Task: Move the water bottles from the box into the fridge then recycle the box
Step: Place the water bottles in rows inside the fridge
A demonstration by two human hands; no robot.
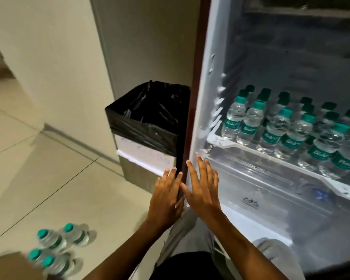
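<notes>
The fridge (200,118) stands open on the right, and several clear water bottles (287,130) with green caps and labels fill its white shelf (251,150). Several more bottles (57,247) stand on the floor at the lower left, beside a blurred brown corner of the box (10,267). My left hand (167,197) and my right hand (202,188) hang side by side in front of the fridge's left edge, fingers spread and straight, holding nothing.
A bin (148,130) lined with a black bag stands against the wall just left of the fridge. A clear drawer (261,184) sits below the bottle shelf. Pale floor tiles (55,178) stretch to the left. My knees are below my hands.
</notes>
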